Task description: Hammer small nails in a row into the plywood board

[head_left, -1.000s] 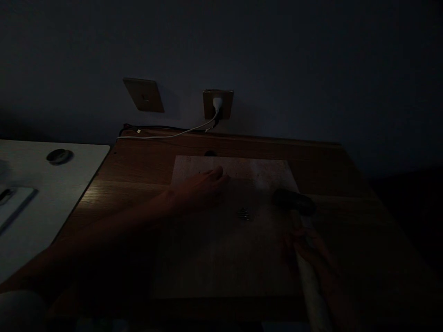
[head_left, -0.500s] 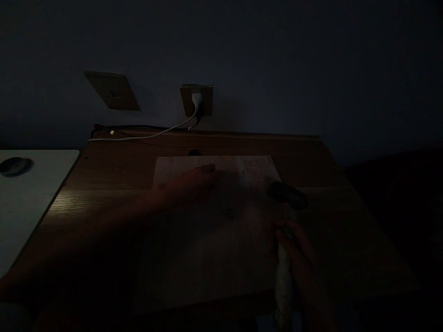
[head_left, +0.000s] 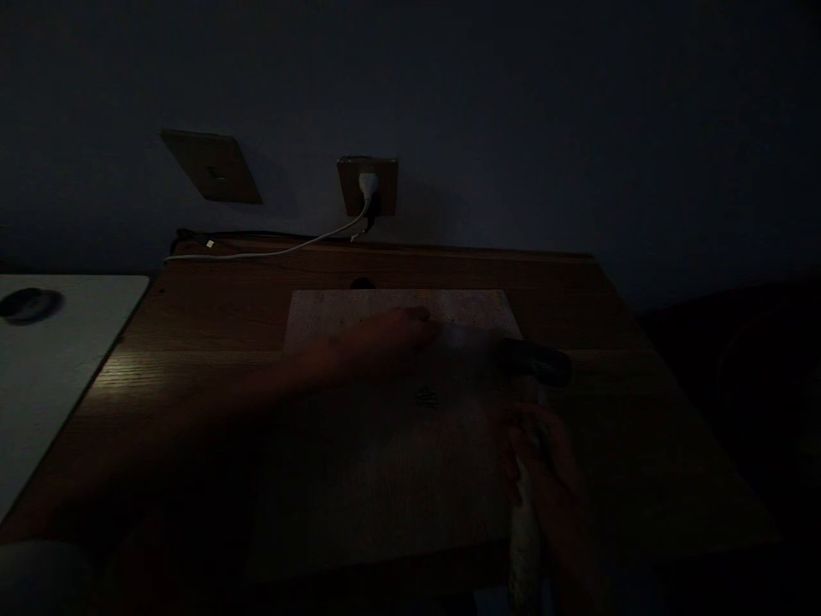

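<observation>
Nearest, the right hand (head_left: 545, 462) has its grip closed round the hammer (head_left: 535, 363), whose head is by the right edge of the board (head_left: 385, 479). Beyond, likely nails (head_left: 427, 397) lie heaped mid-board. Farther, the left hand (head_left: 394, 338) is near the far edge; too dark to tell whether its grip holds anything. Dim light could send a blow onto that hand.

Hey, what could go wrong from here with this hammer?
The left grip is over the same board that the hammer head is near, so a stray blow might catch fingers. The light is very dim, which could spoil the aim of the right grip. The small pile of metal pieces might scatter if jarred.
</observation>
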Motion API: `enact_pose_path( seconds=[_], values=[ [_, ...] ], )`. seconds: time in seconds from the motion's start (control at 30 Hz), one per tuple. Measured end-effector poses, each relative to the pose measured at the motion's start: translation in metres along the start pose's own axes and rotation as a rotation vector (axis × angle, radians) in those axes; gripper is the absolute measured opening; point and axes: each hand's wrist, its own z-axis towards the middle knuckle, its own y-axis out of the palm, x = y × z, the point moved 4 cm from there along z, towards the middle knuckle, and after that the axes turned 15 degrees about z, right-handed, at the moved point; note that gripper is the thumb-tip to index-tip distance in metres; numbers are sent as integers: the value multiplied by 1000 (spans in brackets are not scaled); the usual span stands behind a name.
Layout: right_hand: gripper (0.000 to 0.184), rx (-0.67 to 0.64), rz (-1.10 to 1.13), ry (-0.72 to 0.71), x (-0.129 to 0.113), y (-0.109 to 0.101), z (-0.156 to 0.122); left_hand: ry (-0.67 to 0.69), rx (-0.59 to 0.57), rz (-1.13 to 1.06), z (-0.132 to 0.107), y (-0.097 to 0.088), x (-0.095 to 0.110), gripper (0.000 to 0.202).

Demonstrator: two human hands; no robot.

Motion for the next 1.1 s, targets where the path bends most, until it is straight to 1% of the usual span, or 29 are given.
enact_pose_path(
  seconds=[0.07,0.1,0.13,0.23,0.3,0.4,0.5,0.6,0.67,0.73,0.77,0.83,0.93,1.03,1.1],
  values=[
    [50,5,6,-25,1,0,0,63,105,-128,27,2,0,15],
    [51,3,12,-31,2,0,0,66,149,-181,41,5,0,17],
    [52,2,21,-32,2,1,0,34,186,-230,54,8,-1,20],
    [54,27,50,-18,3,1,-1,-55,234,-325,87,19,-3,25],
    [55,47,52,-4,3,1,-2,-57,247,-339,97,25,-2,26],
    [63,71,47,-5,2,2,-2,-43,261,-311,98,31,-2,26],
    [73,80,41,-5,3,0,-2,-82,283,-309,93,35,-5,27],
    [84,62,21,9,4,-2,-2,-104,267,-321,91,37,-8,28],
    [91,94,-23,18,3,-4,-3,-99,263,-323,92,37,-8,29],
    [92,155,-82,14,-2,-6,-2,-94,258,-323,92,37,-7,30],
    [90,183,-109,-1,-6,-6,1,-93,253,-321,93,37,-7,30],
    [83,212,-151,-76,-19,-5,12,-94,245,-316,92,37,-7,30],
    [59,220,-232,-202,-39,0,41,-84,257,-305,91,35,-7,31],
    [43,198,-257,-222,-48,8,72,-47,263,-286,89,34,-5,29],
    [36,184,-208,-209,-47,16,85,-32,259,-263,89,35,-4,29]
  ],
)
